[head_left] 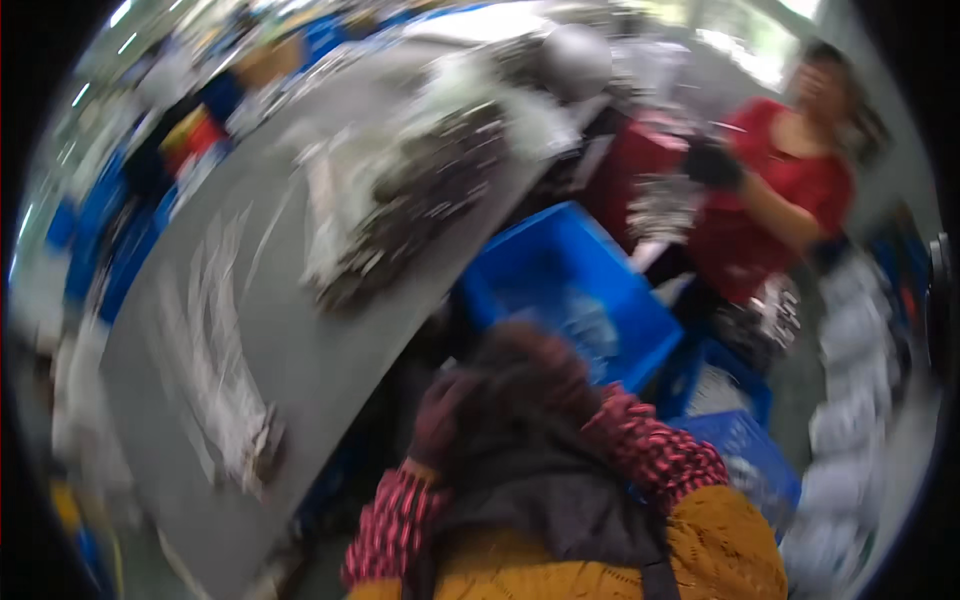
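Note:
Motion smears the whole picture. My left hand (pixel 438 418), in a dark maroon glove with a pink-and-black sleeve cuff, is close to my body beside the dark apron (pixel 545 500). Just to its right, my right hand (pixel 545 365) is in a similar glove, near the closest edge of a blue bin (pixel 625 325). The fingers of both hands are too blurred to read, and I cannot make out anything held. Pale, clear-looking pieces lie inside the bin.
A grey table (pixel 330 390) runs along the left. On it lie a heap of dark and silvery pieces (pixel 430 190) and a bundle of thin clear plastic (pixel 225 370). A co-worker in red (pixel 790 160) stands at the right. A blue crate (pixel 745 455) is at my right.

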Demonstrator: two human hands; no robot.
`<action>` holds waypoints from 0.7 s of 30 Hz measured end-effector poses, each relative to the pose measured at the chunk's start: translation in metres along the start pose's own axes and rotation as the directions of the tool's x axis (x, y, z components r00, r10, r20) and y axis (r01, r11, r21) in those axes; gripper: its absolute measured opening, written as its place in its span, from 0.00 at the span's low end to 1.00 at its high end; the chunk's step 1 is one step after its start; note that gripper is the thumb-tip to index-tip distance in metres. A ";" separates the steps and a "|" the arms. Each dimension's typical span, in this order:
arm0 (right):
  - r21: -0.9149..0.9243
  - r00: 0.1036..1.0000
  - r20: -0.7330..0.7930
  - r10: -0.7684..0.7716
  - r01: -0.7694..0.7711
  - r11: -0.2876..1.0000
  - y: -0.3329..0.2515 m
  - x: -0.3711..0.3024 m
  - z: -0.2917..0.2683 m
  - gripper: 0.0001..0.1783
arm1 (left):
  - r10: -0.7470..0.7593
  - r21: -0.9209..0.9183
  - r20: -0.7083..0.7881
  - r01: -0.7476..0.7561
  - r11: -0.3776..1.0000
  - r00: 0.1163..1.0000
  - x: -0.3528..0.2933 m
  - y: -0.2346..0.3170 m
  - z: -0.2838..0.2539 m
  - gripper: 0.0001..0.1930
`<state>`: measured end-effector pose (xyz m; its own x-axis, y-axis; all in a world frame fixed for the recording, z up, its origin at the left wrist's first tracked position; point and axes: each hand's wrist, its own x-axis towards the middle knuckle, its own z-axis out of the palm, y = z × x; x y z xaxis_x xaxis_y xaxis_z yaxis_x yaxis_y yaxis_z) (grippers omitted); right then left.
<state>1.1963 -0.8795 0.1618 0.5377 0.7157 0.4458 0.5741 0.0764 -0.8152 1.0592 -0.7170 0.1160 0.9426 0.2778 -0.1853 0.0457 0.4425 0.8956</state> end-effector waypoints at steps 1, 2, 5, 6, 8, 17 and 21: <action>0.055 0.993 -0.063 0.101 -0.097 0.994 -0.003 -0.005 -0.007 0.25 | -0.005 -0.069 0.039 0.007 0.998 0.999 -0.008 0.012 0.008 0.12; -0.040 0.992 -0.045 0.120 -0.122 0.992 -0.013 0.001 0.002 0.26 | 0.008 -0.130 0.069 0.001 0.992 0.998 -0.024 0.029 0.008 0.13; -0.160 0.992 0.027 0.124 -0.118 0.980 -0.008 0.011 0.046 0.28 | -0.294 -0.358 0.010 0.278 0.891 0.956 -0.066 0.073 -0.005 0.15; -0.225 0.993 0.040 0.115 -0.103 0.969 -0.004 0.015 0.057 0.29 | -0.294 -0.372 -0.025 0.264 0.890 0.955 -0.071 0.068 -0.009 0.15; -0.174 0.991 0.107 0.079 -0.060 0.983 -0.002 0.032 0.084 0.27 | -0.165 -0.384 -0.155 0.094 0.919 0.974 -0.081 0.058 -0.020 0.16; -0.492 0.982 0.183 0.038 0.058 0.869 -0.001 0.199 0.176 0.26 | -0.045 -0.291 -0.337 -0.058 0.955 0.940 -0.091 0.065 -0.063 0.13; -0.713 0.907 0.207 0.368 -0.117 0.691 0.007 0.257 0.198 0.29 | -0.023 -0.176 -0.358 -0.044 0.983 0.933 -0.075 0.068 -0.076 0.14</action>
<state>1.2160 -0.5577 0.1977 0.5704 0.8209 0.0277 0.7743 -0.5261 -0.3516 0.9668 -0.6433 0.1601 0.7601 0.5548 -0.3384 -0.0544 0.5732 0.8176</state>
